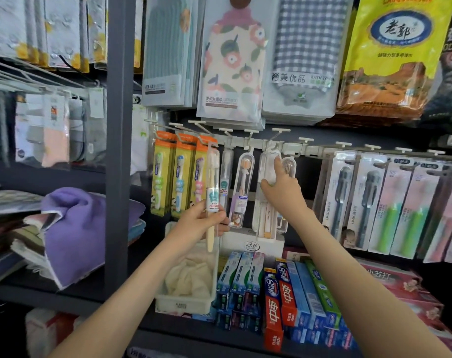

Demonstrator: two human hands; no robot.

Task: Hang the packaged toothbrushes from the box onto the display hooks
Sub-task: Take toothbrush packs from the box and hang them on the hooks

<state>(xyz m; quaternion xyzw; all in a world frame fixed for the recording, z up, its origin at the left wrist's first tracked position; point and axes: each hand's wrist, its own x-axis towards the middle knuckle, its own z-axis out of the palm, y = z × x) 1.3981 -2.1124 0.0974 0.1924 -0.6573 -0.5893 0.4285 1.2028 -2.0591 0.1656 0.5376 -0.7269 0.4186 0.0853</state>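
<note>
My left hand (203, 222) is closed around a clear-cased toothbrush (212, 192) with a cream handle, held upright in front of the display. My right hand (281, 183) grips the upper part of a white packaged toothbrush (267, 200) that hangs at a hook on the white hook rail (292, 148). More clear-cased toothbrushes (244, 189) hang between the two hands. Three orange-carded children's toothbrushes (179, 174) hang at the rail's left end. A clear plastic box (186, 301) on the shelf below my left hand shows cream cloth inside.
Carded toothbrushes (374, 202) fill the hooks to the right. Toothpaste boxes (284, 293) lie on the shelf beneath the rail. Packaged towels (232, 60) hang just above the hooks. A dark shelf post (119, 151) stands left, with folded purple towels (75, 233) beyond it.
</note>
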